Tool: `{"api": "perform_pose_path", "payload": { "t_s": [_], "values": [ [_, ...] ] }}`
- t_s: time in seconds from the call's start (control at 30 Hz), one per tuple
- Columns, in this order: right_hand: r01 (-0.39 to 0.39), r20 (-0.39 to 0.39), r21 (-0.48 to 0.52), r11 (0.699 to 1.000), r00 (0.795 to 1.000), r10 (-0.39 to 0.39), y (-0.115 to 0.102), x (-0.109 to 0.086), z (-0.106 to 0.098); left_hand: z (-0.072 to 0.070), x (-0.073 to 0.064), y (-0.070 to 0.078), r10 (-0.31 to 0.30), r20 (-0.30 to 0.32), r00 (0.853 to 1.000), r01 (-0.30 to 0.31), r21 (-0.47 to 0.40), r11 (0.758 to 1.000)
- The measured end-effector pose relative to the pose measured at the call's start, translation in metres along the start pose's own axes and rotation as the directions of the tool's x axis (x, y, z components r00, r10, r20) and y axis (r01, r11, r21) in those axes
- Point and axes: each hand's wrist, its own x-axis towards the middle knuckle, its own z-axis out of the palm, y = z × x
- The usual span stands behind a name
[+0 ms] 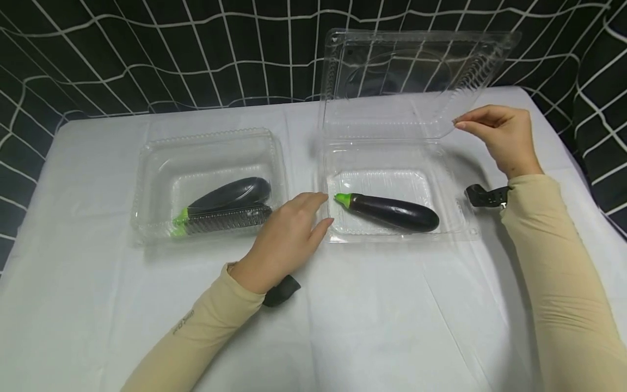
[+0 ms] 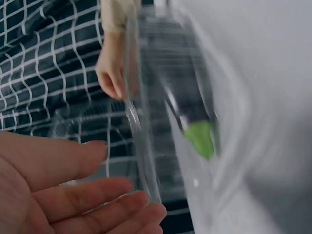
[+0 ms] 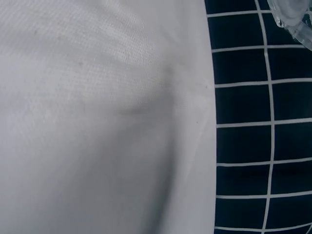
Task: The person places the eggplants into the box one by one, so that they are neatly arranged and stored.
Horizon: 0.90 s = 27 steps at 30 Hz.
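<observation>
A clear plastic clamshell container (image 1: 399, 238) lies with its lid (image 1: 421, 36) raised at the back. One dark purple eggplant (image 1: 394, 211) is inside, its green stem end (image 2: 199, 139) toward the left. My right hand (image 1: 506, 133) pinches the lid's right side near the hinge between thumb and fingers. Palm down, my left hand (image 1: 291, 234) is at the container's left rim, fingers extended and thumb apart, gripping nothing. In the left wrist view those fingers (image 2: 114, 209) are relaxed beside the container. The right wrist view leaves out the right hand's fingers.
Left of it, a second clear container (image 1: 206, 139) has its lid down over dark eggplant with green stem showing, partly distorted by the ribbed plastic. A white cloth (image 1: 367, 326) covers the table. Behind the table hangs dark fabric with a white grid (image 1: 196, 60).
</observation>
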Motion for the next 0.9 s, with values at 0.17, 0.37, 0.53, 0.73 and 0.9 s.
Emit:
{"api": "perform_pose_path", "payload": {
  "t_s": [0.17,0.37,0.53,0.73,0.9],
  "values": [
    [0.036,-0.006,0.049,0.998,0.999,-0.036,0.002,0.0,0.006,-0.006,0.002,-0.011,-0.049,-0.011,0.999,0.049,0.053,0.997],
    [0.066,-0.002,-0.022,0.998,0.998,-0.066,0.004,0.003,0.015,-0.021,0.008,-0.024,-0.129,-0.072,0.989,0.124,-0.069,0.99],
    [0.065,0.002,-0.021,0.998,0.998,-0.065,0.003,0.003,0.017,-0.037,0.019,-0.023,-0.154,-0.143,0.978,0.124,-0.198,0.972],
    [0.069,0.013,0.089,0.994,0.997,-0.07,0.002,-0.001,0.02,-0.055,0.045,-0.015,-0.101,-0.363,0.926,0.054,-0.136,0.989],
    [0.076,0.028,0.063,0.995,0.997,-0.078,0.003,-0.003,0.021,-0.062,0.061,-0.013,-0.1,-0.467,0.878,0.011,-0.189,0.982]
  ]
}}
